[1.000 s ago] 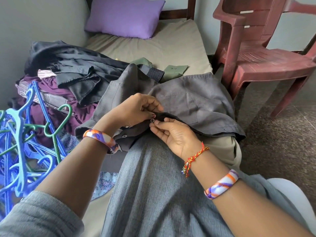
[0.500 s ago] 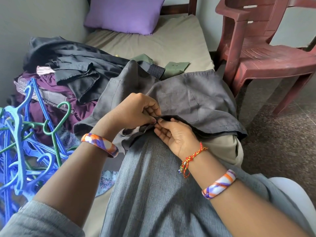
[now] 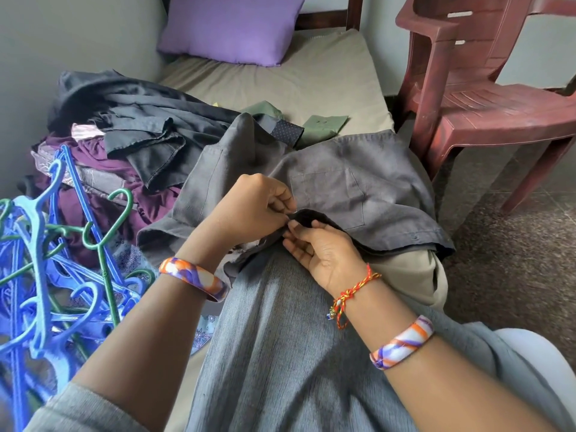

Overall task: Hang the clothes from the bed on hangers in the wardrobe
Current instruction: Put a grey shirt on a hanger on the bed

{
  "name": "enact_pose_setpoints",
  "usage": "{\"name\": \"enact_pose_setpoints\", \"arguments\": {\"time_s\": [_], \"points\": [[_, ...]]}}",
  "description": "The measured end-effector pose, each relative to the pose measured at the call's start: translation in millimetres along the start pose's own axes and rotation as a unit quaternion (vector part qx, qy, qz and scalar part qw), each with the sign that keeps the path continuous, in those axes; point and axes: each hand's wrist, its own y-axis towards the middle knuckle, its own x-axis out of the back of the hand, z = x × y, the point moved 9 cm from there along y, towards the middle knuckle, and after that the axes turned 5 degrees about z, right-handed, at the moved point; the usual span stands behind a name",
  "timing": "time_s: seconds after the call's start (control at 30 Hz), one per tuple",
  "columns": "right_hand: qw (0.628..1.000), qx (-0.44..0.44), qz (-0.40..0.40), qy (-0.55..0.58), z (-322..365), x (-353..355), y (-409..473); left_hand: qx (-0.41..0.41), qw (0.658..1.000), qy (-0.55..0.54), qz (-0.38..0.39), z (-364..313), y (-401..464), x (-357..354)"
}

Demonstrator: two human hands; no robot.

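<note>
Bed [image 3: 274,79]: your left hand [image 3: 249,210] and right hand [image 3: 321,251] pinch the grey shirt [image 3: 343,185] placket; the button seen earlier is now hidden, likely fastened. Hangers [image 3: 46,260] untouched.

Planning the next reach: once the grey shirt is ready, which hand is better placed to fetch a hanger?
Probably the left hand: the hangers lie on its side. Both hands, the right hand too, now pinch the grey shirt.

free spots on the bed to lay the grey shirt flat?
Bare olive mattress between the purple pillow and the dark clothes heap. The maroon plastic chair's seat is bare too. Crowded near left: blue and green hangers.
</note>
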Motion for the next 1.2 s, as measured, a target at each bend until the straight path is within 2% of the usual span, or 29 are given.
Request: {"name": "enact_pose_setpoints", "arguments": {"time_s": [0.1,0.23,0.33,0.47,0.6,0.8,0.93,1.03,1.13,1.2], "points": [[1.0,0.005,-0.002,-0.005,1,2,0,0.023,0.997,-0.07,0.002,9,-3,-1],[1.0,0.019,0.002,-0.008,-1,1,0,0.098,0.982,-0.16,-0.027,29,-8,-5],[1.0,0.023,0.009,0.0,-2,1,0,0.098,0.987,-0.114,-0.049,27,-10,-7],[0.999,0.017,0.034,0.004,-3,-3,-1,0.058,0.992,-0.007,-0.111,12,-15,-6],[0.998,0.026,0.057,0.0,-4,-8,1,0.04,0.989,0.072,-0.124,1,-22,-14],[0.999,0.022,0.026,0.04,-4,-2,5,0.089,0.984,-0.106,-0.116,15,-24,-7],[0.999,0.021,0.032,0.028,-6,-7,2,0.101,0.975,-0.132,-0.146,21,-27,4],[0.998,0.034,0.044,0.02,-2,-11,-2,0.11,0.973,-0.143,-0.145,25,-25,6],[0.997,0.048,0.067,0.007,1,-15,-5,0.122,0.961,-0.207,-0.139,33,-25,4],[0.996,0.052,0.071,0.007,2,-15,-6,0.109,0.967,-0.19,-0.127,29,-26,2]]}}
